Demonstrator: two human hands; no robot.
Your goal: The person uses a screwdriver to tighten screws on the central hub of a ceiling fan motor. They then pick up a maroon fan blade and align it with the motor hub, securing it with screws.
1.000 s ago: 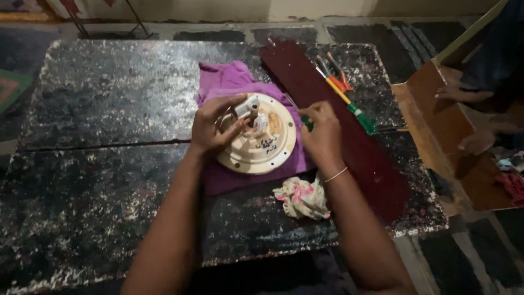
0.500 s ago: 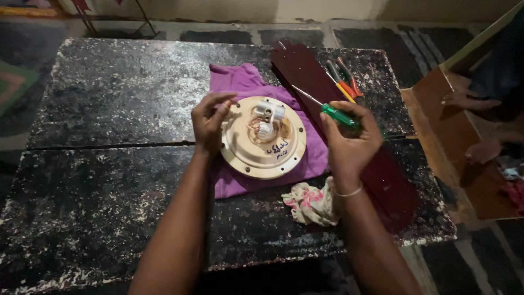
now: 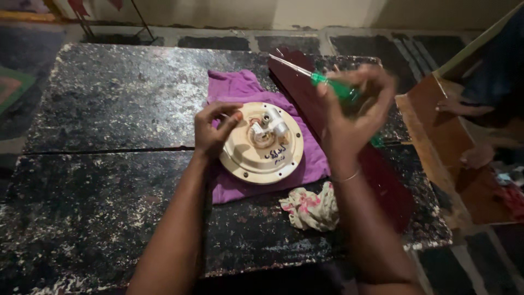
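Observation:
A round cream motor cover [image 3: 263, 145] with a white fitting at its centre lies on a purple cloth [image 3: 240, 90] on the dark speckled table [image 3: 103, 104]. My left hand [image 3: 214, 130] grips the cover's left rim with thumb and fingers. My right hand [image 3: 352, 112] is raised above the table to the right of the cover and holds a green-handled screwdriver [image 3: 333, 87], its metal shaft pointing up and left.
A dark red fan blade [image 3: 387, 180] lies diagonally under my right arm. A crumpled floral rag [image 3: 312, 207] sits in front of the cover. At the right edge, another person's bare feet [image 3: 464, 106] rest on a wooden board [image 3: 436, 142] beside the table.
My right hand picked the green screwdriver up from beside the blade and lifted it higher, turning its shaft up-left. My left hand stayed on the cover's rim.

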